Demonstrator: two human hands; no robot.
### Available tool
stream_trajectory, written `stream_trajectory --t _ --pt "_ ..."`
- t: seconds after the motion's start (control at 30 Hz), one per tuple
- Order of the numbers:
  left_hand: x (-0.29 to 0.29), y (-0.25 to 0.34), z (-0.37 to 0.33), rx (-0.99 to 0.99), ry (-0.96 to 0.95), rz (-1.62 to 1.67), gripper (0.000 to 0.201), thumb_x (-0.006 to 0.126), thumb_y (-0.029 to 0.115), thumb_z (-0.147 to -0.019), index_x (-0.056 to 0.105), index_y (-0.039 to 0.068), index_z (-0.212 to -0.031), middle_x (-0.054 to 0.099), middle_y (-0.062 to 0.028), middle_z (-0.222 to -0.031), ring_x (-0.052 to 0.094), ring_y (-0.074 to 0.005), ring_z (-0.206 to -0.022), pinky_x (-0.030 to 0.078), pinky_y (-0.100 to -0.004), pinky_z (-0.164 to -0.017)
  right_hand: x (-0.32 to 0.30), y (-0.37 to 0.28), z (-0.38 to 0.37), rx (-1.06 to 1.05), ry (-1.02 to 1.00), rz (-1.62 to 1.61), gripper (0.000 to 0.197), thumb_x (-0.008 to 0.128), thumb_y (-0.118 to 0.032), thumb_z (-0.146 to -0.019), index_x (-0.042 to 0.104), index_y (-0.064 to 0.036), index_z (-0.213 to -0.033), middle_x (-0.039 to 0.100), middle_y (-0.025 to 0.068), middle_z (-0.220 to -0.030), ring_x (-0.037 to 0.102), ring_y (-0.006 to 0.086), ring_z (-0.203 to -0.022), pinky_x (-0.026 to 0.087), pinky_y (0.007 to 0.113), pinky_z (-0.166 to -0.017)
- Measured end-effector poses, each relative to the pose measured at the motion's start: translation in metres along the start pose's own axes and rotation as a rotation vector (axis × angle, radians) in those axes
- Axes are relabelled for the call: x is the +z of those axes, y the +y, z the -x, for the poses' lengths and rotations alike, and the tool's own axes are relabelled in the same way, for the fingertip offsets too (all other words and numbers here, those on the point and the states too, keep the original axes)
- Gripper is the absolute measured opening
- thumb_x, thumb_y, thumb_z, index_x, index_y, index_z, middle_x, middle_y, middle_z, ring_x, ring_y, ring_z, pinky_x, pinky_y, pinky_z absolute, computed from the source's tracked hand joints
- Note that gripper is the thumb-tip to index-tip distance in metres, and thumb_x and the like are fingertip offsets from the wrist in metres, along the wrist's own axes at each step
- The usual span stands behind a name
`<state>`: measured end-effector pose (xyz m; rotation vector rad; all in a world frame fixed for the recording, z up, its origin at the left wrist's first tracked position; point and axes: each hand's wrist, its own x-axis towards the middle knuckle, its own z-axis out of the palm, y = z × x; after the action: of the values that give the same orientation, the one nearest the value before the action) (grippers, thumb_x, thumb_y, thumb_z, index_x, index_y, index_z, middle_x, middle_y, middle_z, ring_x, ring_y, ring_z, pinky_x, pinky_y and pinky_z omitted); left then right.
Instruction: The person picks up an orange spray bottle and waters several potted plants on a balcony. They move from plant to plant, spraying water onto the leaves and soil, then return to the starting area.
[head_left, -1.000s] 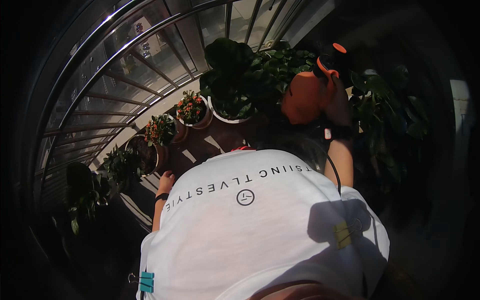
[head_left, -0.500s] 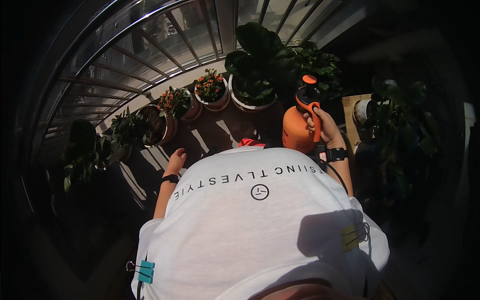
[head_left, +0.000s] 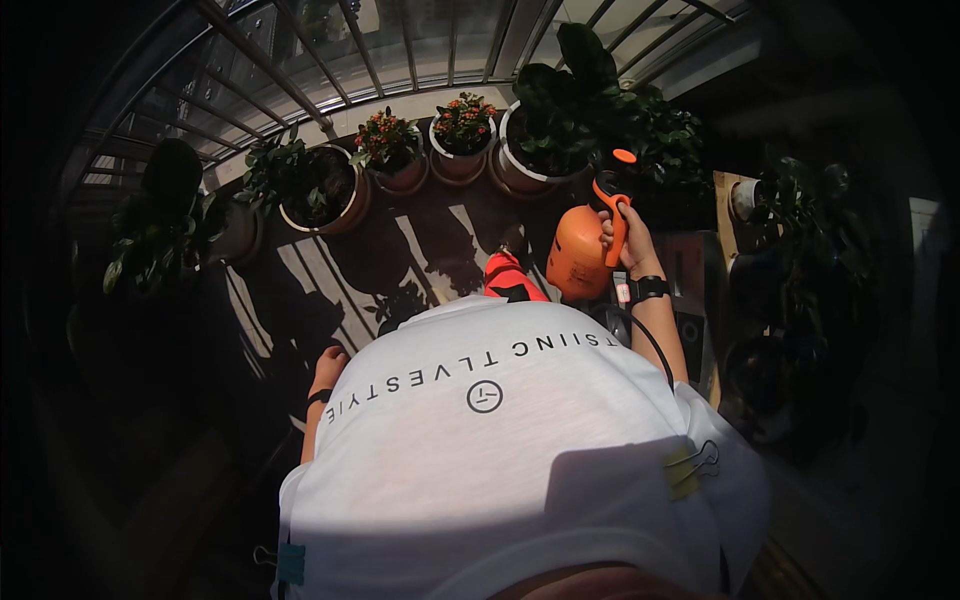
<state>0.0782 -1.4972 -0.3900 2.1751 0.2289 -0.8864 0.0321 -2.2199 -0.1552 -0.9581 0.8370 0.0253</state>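
the orange sprayer (head_left: 573,258) is in the right hand (head_left: 637,250), whose fingers are clamped round its orange handle (head_left: 617,238). it leans in the view, with its black head (head_left: 612,184) and round orange cap (head_left: 625,156) away from the wearer and its bulging body to the left of the handle. just to the sprayer's right, a black wristband (head_left: 654,287) circles the right wrist. well to the left of the sprayer and nearer the wearer hangs the left hand (head_left: 328,366); nothing shows in it, and i cannot tell whether its fingers are apart or together. near the sprayer's left is a bright red thing (head_left: 510,272), partly covered by the white shirt (head_left: 470,440). beyond the sprayer, a little left, stands a pale pot (head_left: 517,172) with a big-leaved plant (head_left: 588,62). farther to the sprayer's left come a plant with orange-red flowers (head_left: 464,120), a second flowering plant (head_left: 388,140) and a wide pot of dark soil (head_left: 350,218). a metal railing (head_left: 409,50) runs beyond them. to the sprayer's right, a small white pot (head_left: 744,200) stands beside green foliage (head_left: 805,225)
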Motion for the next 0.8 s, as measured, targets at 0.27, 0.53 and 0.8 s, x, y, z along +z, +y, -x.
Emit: stream_trajectory --t 0.27,0.53,0.8 --pt "-0.009 -0.062 0.063 -0.178 0.121 -0.079 0.040 0.061 0.017 -0.087 0.060 -0.002 -0.122 0.067 -0.0186 -0.114 0.064 -0.0275 -0.107 0.050 -0.0341 -0.091 0.034 0.050 -0.035 -0.006 -0.056 -0.100 0.044 0.045 -0.044 -0.096 0.057 -0.0015 -0.096 0.051 0.0035 -0.065 0.049 0.0172 -0.055 0.044 0.031 -0.056" --pt "0.062 -0.024 0.090 -0.154 0.076 0.187 0.039 0.059 0.012 -0.091 0.055 -0.002 -0.128 0.066 -0.0149 -0.113 0.063 -0.0238 -0.106 0.050 -0.0328 -0.089 0.020 0.078 -0.065 -0.009 -0.004 -0.131 0.044 0.045 -0.046 -0.096 0.058 -0.0040 -0.095 0.050 0.0020 -0.063 0.049 0.0175 -0.057 0.044 0.032 -0.058" --pt "0.080 -0.088 0.110 -0.136 0.127 0.061 0.039 0.061 0.012 -0.090 0.056 -0.001 -0.127 0.067 -0.0145 -0.108 0.065 -0.0209 -0.097 0.052 -0.0320 -0.084 0.005 0.062 -0.027 -0.153 -0.027 -0.071 0.043 0.050 -0.044 -0.096 0.056 -0.0010 -0.099 0.050 0.0017 -0.062 0.048 0.0143 -0.053 0.042 0.030 -0.054"
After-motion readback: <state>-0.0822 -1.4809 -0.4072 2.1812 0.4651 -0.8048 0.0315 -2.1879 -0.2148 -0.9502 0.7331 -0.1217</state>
